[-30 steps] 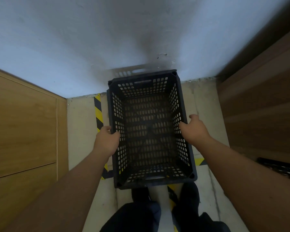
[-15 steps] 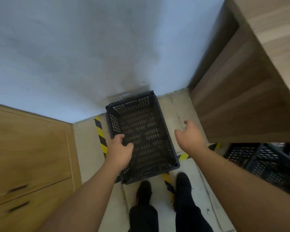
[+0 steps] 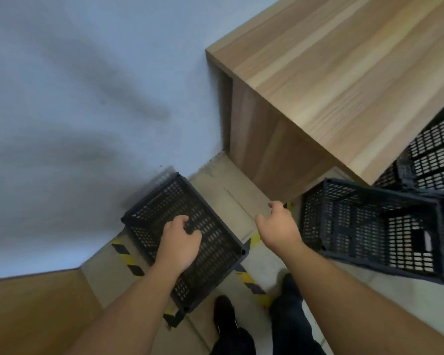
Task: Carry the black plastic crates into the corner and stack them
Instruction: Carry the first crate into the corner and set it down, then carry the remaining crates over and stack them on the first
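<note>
A black perforated plastic crate (image 3: 210, 242) stands on the floor against the pale wall, in the corner. My left hand (image 3: 180, 243) hovers over its open top with loosely curled fingers and holds nothing. My right hand (image 3: 280, 230) is in the air to the right of that crate, fingers apart and empty. A second black crate (image 3: 369, 226) lies to the right on the floor, close to my right wrist. Part of a third black crate (image 3: 436, 155) shows behind it at the right edge.
A wooden table (image 3: 344, 73) juts out at the upper right, its side panel next to the corner crate. A wooden cabinet (image 3: 31, 311) fills the lower left. Yellow-black tape (image 3: 128, 257) marks the floor. My dark shoes (image 3: 224, 313) stand just below the crate.
Both hands have let go of the crate, which now rests on the floor by the wall. The view has swung right, bringing the table top and the other crates into sight.
</note>
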A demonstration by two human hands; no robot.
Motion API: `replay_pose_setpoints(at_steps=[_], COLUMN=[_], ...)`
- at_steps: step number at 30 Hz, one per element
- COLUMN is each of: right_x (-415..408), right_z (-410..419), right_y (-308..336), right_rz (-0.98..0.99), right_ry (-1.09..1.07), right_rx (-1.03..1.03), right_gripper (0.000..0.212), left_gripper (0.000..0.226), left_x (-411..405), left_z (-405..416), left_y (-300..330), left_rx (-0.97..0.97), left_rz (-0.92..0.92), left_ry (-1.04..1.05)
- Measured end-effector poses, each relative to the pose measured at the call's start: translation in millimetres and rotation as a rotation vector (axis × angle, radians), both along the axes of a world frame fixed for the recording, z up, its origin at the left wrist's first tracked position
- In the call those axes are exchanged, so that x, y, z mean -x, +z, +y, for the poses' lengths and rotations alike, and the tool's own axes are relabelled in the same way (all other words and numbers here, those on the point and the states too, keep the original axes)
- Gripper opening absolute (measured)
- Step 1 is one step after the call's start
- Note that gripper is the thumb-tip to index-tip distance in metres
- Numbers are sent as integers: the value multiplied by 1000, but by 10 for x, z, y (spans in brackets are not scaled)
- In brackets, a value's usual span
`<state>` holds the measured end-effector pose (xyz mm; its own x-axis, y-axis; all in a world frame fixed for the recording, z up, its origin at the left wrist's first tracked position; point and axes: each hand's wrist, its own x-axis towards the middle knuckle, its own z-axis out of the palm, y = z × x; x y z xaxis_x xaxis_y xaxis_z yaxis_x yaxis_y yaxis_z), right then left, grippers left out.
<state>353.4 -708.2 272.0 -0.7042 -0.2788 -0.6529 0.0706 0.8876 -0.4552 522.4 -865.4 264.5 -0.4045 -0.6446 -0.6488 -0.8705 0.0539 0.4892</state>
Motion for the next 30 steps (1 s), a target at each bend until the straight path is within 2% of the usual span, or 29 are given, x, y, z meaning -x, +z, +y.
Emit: replay_pose_setpoints(at_steps=[10, 22, 30], right_x=[625, 1142, 1416], right_z=[1580, 3725, 4528], right_y=[187, 282, 112], right_rz=[28, 6, -3], right_ry=[-340, -688, -863], right_rx=[-44, 19, 5], right_gripper=[60, 57, 54], left_gripper=[63, 57, 58], left_x=[1041, 2444, 3133], left_z=[1179, 3225, 4022], left_y=[190, 396, 288], left_rx=[-20, -40, -60], left_rz=[0, 2, -3], left_ry=[-364, -721, -876])
